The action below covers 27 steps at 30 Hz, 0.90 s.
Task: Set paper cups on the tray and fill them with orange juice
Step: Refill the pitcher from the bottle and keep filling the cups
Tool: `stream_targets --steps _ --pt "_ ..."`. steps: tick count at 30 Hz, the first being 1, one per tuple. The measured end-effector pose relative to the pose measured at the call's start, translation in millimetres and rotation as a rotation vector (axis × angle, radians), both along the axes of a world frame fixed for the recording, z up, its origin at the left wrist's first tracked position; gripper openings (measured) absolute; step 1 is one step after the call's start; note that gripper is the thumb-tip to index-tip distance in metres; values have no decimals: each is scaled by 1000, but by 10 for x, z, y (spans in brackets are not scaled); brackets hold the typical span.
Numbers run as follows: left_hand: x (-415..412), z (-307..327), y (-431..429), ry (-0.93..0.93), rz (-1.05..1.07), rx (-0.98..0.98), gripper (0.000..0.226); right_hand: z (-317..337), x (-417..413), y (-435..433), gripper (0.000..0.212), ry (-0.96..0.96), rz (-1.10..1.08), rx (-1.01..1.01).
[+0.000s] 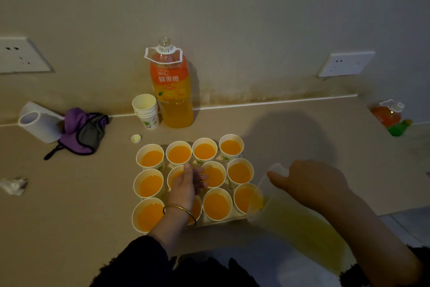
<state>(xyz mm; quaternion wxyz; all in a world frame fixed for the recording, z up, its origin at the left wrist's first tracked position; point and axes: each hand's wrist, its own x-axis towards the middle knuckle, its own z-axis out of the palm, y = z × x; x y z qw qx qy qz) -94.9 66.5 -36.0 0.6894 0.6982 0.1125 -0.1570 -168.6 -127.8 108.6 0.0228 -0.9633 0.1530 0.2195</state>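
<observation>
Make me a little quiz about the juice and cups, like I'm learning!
1. True or false: the bottle is capped.
2. The right hand holds: A a pitcher, B a spoon, C a fork.
3. Fill in: the tray holds ___ cups.
Key: 1 false; 2 A; 3 twelve.

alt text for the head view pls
A right hand tilts a clear jug of juice over the near-right cup, one of twelve juice-filled cups on a tray, while the left hand is above the middle row. Behind the tray stand an open bottle and a stack of empty cups.
</observation>
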Motion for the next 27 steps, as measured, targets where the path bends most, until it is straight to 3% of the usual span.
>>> stream_targets --steps 5,27 --pt "2 5 12 5 0 -9 51 -35 25 8 43 -28 -120 26" --pt "-2 31 34 7 -7 -12 51 0 5 41 44 -24 -150 12"
